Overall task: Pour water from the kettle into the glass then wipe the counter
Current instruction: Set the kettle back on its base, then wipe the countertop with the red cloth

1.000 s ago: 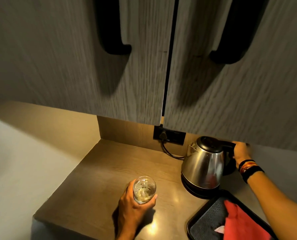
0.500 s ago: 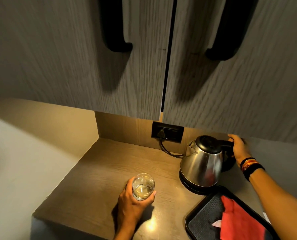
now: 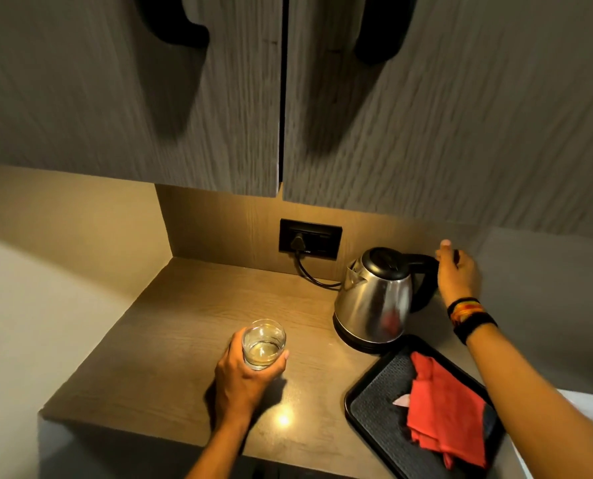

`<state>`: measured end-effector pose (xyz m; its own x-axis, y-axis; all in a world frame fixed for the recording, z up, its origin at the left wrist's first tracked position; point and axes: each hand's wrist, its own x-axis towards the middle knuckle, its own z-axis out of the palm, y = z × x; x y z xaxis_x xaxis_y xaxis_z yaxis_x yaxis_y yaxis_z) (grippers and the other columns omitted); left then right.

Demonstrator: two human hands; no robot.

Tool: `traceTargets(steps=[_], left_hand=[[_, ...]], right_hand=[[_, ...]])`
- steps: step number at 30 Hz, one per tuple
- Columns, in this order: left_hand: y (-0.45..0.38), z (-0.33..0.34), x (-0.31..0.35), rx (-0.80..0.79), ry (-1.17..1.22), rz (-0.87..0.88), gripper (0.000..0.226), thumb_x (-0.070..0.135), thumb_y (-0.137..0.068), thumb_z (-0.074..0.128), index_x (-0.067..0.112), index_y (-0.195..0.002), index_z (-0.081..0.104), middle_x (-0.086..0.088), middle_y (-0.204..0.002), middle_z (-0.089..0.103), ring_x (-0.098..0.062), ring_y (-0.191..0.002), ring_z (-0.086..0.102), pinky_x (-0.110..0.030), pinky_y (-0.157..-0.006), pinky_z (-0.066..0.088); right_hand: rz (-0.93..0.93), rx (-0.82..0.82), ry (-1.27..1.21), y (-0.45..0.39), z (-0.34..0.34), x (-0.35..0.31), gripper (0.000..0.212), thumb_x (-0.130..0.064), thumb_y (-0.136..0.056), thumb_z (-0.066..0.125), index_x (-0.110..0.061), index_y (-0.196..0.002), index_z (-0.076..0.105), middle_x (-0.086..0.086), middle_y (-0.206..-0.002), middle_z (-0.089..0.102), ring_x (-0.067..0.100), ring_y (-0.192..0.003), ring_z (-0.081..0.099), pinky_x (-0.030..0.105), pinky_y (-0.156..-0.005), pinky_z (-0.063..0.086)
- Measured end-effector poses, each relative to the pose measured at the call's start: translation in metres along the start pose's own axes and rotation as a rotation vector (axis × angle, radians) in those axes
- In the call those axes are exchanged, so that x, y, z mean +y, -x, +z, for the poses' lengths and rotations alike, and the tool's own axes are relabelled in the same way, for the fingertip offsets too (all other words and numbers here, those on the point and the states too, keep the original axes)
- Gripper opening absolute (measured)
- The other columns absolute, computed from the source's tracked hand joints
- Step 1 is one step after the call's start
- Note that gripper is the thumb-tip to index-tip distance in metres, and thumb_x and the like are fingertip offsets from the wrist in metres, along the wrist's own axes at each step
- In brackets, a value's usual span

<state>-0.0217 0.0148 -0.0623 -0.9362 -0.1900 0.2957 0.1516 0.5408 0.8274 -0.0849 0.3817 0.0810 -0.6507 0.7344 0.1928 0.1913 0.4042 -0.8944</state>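
The glass is clasped by the left hand, fingers wrapped around its wall from the near side, and it stands on or just above the counter, roughly midway between the counter's left and right edges and nearer the front edge than the back wall. It is probably steadied this way so that it does not shift. Some clear liquid is seen in its bottom, so the pour is judged to be done or paused; the glass is short, round, thick-based and transparent.

The kettle is set upright on its dark base toward the back right corner of the counter, spout turned left toward the glass, which suits a short swing for pouring. Its body is polished steel with a black lid and a black handle on the right. The right hand is placed at the top of that handle, thumb raised and fingers loosely spread; whether the handle is gripped or merely touched cannot be told.

A black cord runs from the base to the wall socket. At the front right corner a black tray carries a folded red cloth, kept within reach, presumably for the wiping, which is not yet begun.
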Motion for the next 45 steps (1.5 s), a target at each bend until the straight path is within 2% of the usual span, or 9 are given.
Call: traceTargets(steps=[5,10,16,21,27,31,35,39,45], left_hand=[[0.0,0.002,-0.003,-0.008,0.062,-0.013,0.076,0.05,-0.063,0.092,0.021,-0.124,0.059,0.002,-0.109,0.066,-0.019,-0.095,0.064,-0.025,-0.072,0.054],[0.001,-0.002,-0.001,-0.058,0.055,-0.042,0.086,0.062,-0.062,0.087,0.026,-0.131,0.05,0.007,-0.113,0.059,-0.016,-0.103,0.059,-0.029,-0.078,0.052],[-0.003,-0.008,0.012,-0.083,0.037,-0.067,0.082,0.059,-0.059,0.089,0.025,-0.125,0.055,0.003,-0.111,0.064,-0.018,-0.102,0.062,-0.028,-0.077,0.05],[-0.004,-0.024,0.023,-0.056,0.043,-0.064,0.08,0.062,-0.058,0.088,0.023,-0.121,0.059,-0.003,-0.11,0.069,-0.021,-0.099,0.065,-0.044,-0.083,0.061],[-0.02,-0.063,0.041,0.027,0.073,0.002,0.076,0.052,-0.059,0.093,0.019,-0.12,0.062,-0.002,-0.11,0.07,-0.02,-0.097,0.066,-0.032,-0.078,0.057],[-0.03,-0.085,0.05,0.087,0.058,0.045,0.073,0.053,-0.058,0.094,0.019,-0.115,0.065,0.0,-0.104,0.073,-0.018,-0.091,0.069,-0.029,-0.074,0.057],[-0.029,-0.105,0.049,0.068,0.064,0.07,0.075,0.068,-0.055,0.085,0.029,-0.114,0.061,0.012,-0.1,0.066,-0.01,-0.088,0.065,-0.013,-0.066,0.047],[-0.026,-0.114,0.043,0.064,0.085,0.07,0.072,0.078,-0.052,0.078,0.041,-0.11,0.056,0.018,-0.097,0.066,0.002,-0.085,0.065,-0.006,-0.065,0.046],[-0.026,-0.115,0.03,0.035,0.079,0.056,0.075,0.085,-0.049,0.076,0.052,-0.111,0.051,0.032,-0.097,0.06,0.01,-0.092,0.061,-0.009,-0.071,0.05]], right_hand=[[-0.145,-0.175,0.3,0.103,-0.059,0.065,0.043,-0.047,-0.082,0.068,-0.017,-0.111,0.064,0.013,-0.114,0.065,0.032,-0.104,0.062,0.039,-0.091,0.048],[-0.17,-0.663,0.784,0.17,-0.072,0.098,0.1,-0.061,-0.067,0.065,-0.033,-0.152,0.02,0.002,-0.15,0.04,0.023,-0.139,0.036,0.038,-0.115,0.029],[-0.299,-0.426,0.993,0.175,-0.065,0.089,0.063,-0.023,-0.08,0.045,-0.033,-0.142,0.042,0.0,-0.125,0.065,0.025,-0.109,0.064,0.035,-0.088,0.052],[-0.188,-0.272,0.893,0.159,-0.079,0.073,0.025,-0.024,-0.079,0.051,-0.017,-0.097,0.066,0.015,-0.092,0.073,0.039,-0.085,0.067,0.039,-0.07,0.054],[-0.563,-0.098,0.474,0.205,-0.072,0.007,0.039,-0.021,-0.082,0.06,-0.032,-0.119,0.06,-0.013,-0.086,0.066,0.01,-0.071,0.062,0.016,-0.061,0.044],[-0.662,-0.446,0.301,0.287,-0.017,0.001,0.044,-0.024,-0.089,0.054,-0.038,-0.13,0.05,-0.024,-0.108,0.059,-0.009,-0.091,0.056,0.005,-0.079,0.041],[-0.639,-0.841,0.605,0.342,0.042,0.032,0.055,-0.036,-0.091,0.046,-0.031,-0.146,0.035,-0.001,-0.152,0.041,0.019,-0.14,0.037,0.036,-0.119,0.026],[-0.715,-0.816,0.7,0.347,0.062,0.052,0.066,-0.061,-0.093,0.019,-0.039,-0.154,0.007,-0.009,-0.164,0.002,0.02,-0.152,0.0,0.039,-0.117,-0.006],[-0.549,-0.686,0.702,0.306,0.09,0.065,0.06,-0.059,-0.095,0.014,-0.043,-0.152,0.004,-0.008,-0.164,0.008,0.023,-0.151,0.004,0.046,-0.118,0.001]])
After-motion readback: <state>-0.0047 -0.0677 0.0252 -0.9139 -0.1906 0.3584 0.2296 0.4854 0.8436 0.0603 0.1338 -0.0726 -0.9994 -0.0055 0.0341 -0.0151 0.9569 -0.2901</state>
